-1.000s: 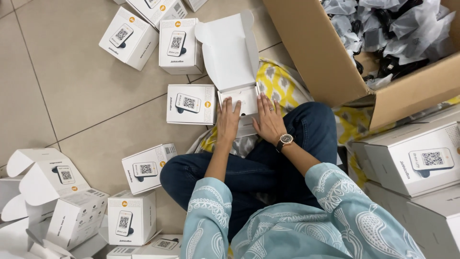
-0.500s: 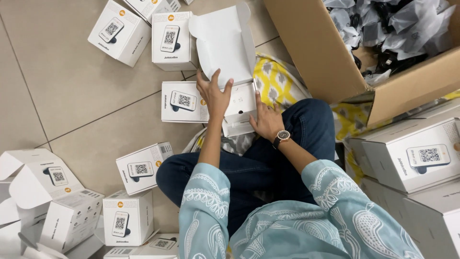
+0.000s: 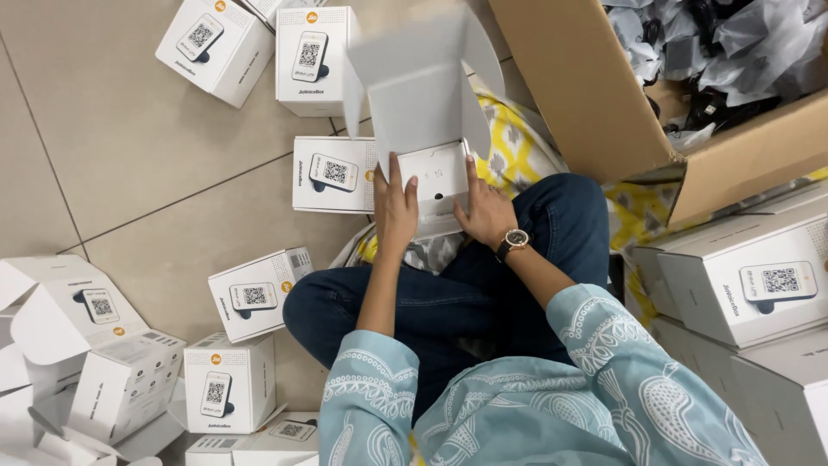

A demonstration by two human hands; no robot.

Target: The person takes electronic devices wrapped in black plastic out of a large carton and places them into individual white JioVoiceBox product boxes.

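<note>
- Here, the left hand (image 3: 395,205) grips the left side of a small white open box (image 3: 435,177), thumb over its rim and fingers down the outer wall.
- The right hand (image 3: 486,210), with a ring on one finger and a wristwatch (image 3: 515,241) on the wrist, clasps the box's right side, its fingers pressed against that wall.
- The open box sits between both hands, at about 12 o'clock from them, resting on the person's lap above the blue jeans (image 3: 509,276).
- Its raised lid flap (image 3: 417,86) stands up at 12 o'clock from the hands, slightly blurred, with a white insert showing inside the box.
- Just beside the left hand, at 9 o'clock, a closed white carton (image 3: 332,174) with a printed device picture lies on the tiled floor (image 3: 129,155).
- More closed white cartons (image 3: 250,293) lie at 7 to 8 o'clock, and others at 11 o'clock.
- Empty unfolded cartons (image 3: 60,319) are heaped at 8 o'clock, well apart.
- A big brown cardboard box (image 3: 595,95) of bagged black items sits at 1 to 2 o'clock.
- Larger white cartons (image 3: 742,276) are stacked at 3 o'clock, beside a yellow patterned cloth (image 3: 504,147).
</note>
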